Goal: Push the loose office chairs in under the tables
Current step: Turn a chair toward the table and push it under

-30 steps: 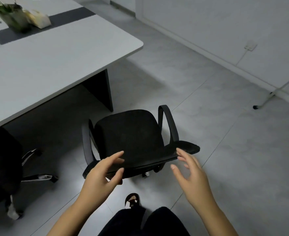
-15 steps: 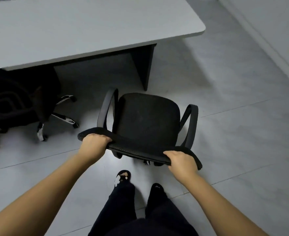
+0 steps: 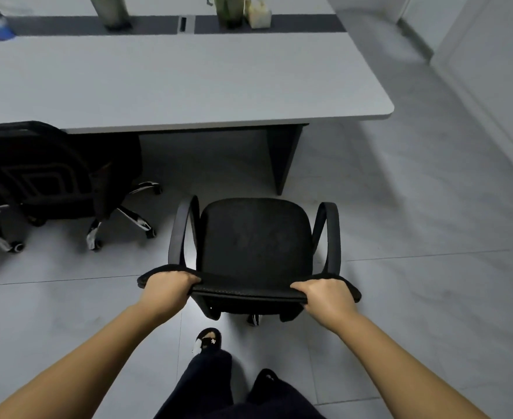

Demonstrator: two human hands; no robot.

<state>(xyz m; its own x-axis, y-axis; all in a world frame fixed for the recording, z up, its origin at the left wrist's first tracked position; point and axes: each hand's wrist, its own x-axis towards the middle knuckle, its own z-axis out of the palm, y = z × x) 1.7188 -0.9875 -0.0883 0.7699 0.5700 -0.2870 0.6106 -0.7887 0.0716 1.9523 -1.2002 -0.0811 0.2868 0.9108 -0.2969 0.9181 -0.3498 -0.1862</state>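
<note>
Fingers (image 3: pixel 193 279) of both hands were curled over the top edge of the black chair's (image 3: pixel 256 240) backrest, left hand (image 3: pixel 167 287) near one end, right hand (image 3: pixel 325 294) near the other. That chair sat on the floor just short of the counter (image 3: pixel 188 83), seat facing the gap beside the support panel (image 3: pixel 284 155) (pretty tight there). Pushed crooked, its right armrest (image 3: pixel 329 234) would likely clip that panel, or it'd swing left into the neighbouring chair (image 3: pixel 46 173).
</note>
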